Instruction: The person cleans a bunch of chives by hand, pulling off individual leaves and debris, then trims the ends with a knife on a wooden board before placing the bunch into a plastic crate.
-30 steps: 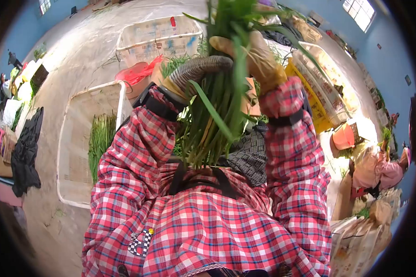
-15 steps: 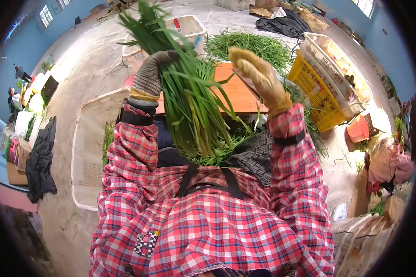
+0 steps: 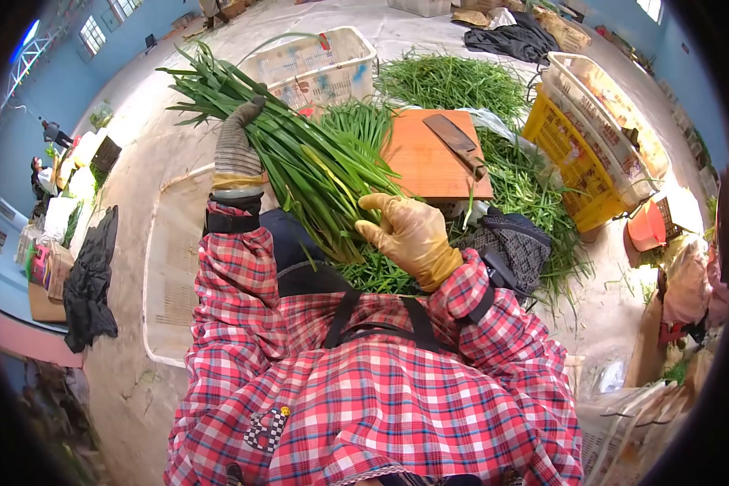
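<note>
A long bunch of garlic chives (image 3: 312,166) slants across in front of me, leaf tips up at the left and yellowish ends down toward my lap. My left hand (image 3: 241,138), in a striped grey glove, is closed around its upper part. Beside the lower ends is my right hand (image 3: 409,235) in a yellowish rubber glove, fingers curved and thumb apart, with no stalk visibly gripped. Past it, an orange board (image 3: 417,158) carries a cleaver (image 3: 452,138) with a dark handle. More chives (image 3: 356,125) lie just left of the board.
Loose greens (image 3: 454,85) are heaped behind the board and down its right side. A white crate (image 3: 332,69) stands ahead, another pale crate (image 3: 158,267) at my left. Stacked yellow (image 3: 555,162) and white crates stand right, near an orange bucket (image 3: 646,227). People are in the far left background.
The bunch has swung from nearly upright to a slant, its tips now farther left. My right hand has come down from above the board to the bunch's lower ends, uncovering the cleaver.
</note>
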A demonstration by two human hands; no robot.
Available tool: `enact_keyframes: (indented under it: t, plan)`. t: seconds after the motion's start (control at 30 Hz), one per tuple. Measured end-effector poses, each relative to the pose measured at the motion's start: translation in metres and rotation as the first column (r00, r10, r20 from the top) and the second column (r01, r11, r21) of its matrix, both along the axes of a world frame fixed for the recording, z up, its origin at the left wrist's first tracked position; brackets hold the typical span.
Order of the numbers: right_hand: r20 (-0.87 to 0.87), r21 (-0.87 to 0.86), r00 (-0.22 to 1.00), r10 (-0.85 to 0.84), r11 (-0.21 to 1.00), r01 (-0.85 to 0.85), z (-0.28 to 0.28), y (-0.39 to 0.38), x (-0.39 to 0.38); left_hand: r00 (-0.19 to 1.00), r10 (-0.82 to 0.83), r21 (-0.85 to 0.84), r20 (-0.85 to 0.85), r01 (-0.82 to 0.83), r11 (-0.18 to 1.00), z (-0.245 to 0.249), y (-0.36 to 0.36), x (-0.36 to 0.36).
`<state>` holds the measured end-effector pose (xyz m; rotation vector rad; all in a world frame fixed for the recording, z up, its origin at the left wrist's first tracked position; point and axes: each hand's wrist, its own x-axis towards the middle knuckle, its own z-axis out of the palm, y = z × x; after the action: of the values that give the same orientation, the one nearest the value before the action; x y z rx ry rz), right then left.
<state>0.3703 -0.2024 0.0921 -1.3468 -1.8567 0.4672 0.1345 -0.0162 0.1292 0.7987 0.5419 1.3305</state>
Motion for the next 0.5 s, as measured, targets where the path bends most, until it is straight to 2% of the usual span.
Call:
enact_keyframes:
  t: [0.07, 0.1, 0.13, 0.2, 0.23, 0.33, 0.37, 0.4, 0.43, 0.47, 0.5]
  plan:
    - [0.039, 0.027, 0.997, -0.065, 0.998, 0.063, -0.009, 0.008, -0.005, 1.0, 0.027, -0.002, 0.013, -0.027, 1.0, -0.003, 0.004, -0.006]
    - [-0.083, -0.027, 0.995, -0.052, 0.998, 0.049, -0.016, 0.015, -0.007, 0.999, 0.026, -0.038, 0.025, -0.025, 0.999, -0.002, 0.002, -0.006]
    - [-0.084, -0.023, 0.995, -0.047, 0.999, 0.045, -0.02, 0.018, -0.006, 0.999, 0.025, -0.074, 0.039, -0.022, 0.997, -0.001, 0.001, -0.005]
    - [-0.115, -0.232, 0.993, -0.006, 0.972, -0.021, -0.021, 0.023, -0.004, 0.998, 0.048, -0.084, 0.033, -0.045, 0.995, 0.001, -0.002, -0.004]
    - [-0.125, -0.178, 0.992, -0.008, 0.984, -0.015, -0.029, 0.027, -0.006, 0.998, 0.059, -0.082, 0.032, -0.056, 0.995, 0.001, -0.005, -0.002]
    - [-0.129, -0.224, 0.992, 0.001, 0.974, -0.03, -0.037, 0.037, -0.011, 0.998, 0.039, -0.05, 0.053, -0.037, 0.998, 0.002, -0.012, 0.002]
    - [-0.3, -0.395, 0.954, 0.011, 0.909, -0.135, -0.036, 0.04, -0.011, 0.994, 0.043, -0.046, 0.103, -0.038, 0.998, 0.001, -0.014, 0.005]
    - [-0.301, -0.394, 0.954, 0.013, 0.909, -0.136, -0.042, 0.043, -0.013, 0.987, 0.045, -0.042, 0.154, -0.039, 0.998, 0.002, -0.019, 0.006]
    - [-0.465, -0.375, 0.885, 0.005, 0.905, -0.203, -0.052, 0.048, -0.015, 0.982, 0.017, -0.005, 0.186, -0.016, 1.0, 0.0, -0.019, 0.005]
    - [-0.615, -0.346, 0.789, -0.005, 0.9, -0.264, -0.06, 0.052, -0.015, 0.982, 0.017, -0.005, 0.186, -0.017, 1.0, -0.002, -0.018, 0.002]
    - [-0.762, -0.39, 0.647, -0.027, 0.817, -0.424, -0.052, 0.049, -0.013, 0.98, -0.027, 0.01, 0.198, 0.026, 1.0, -0.003, -0.017, 0.0]
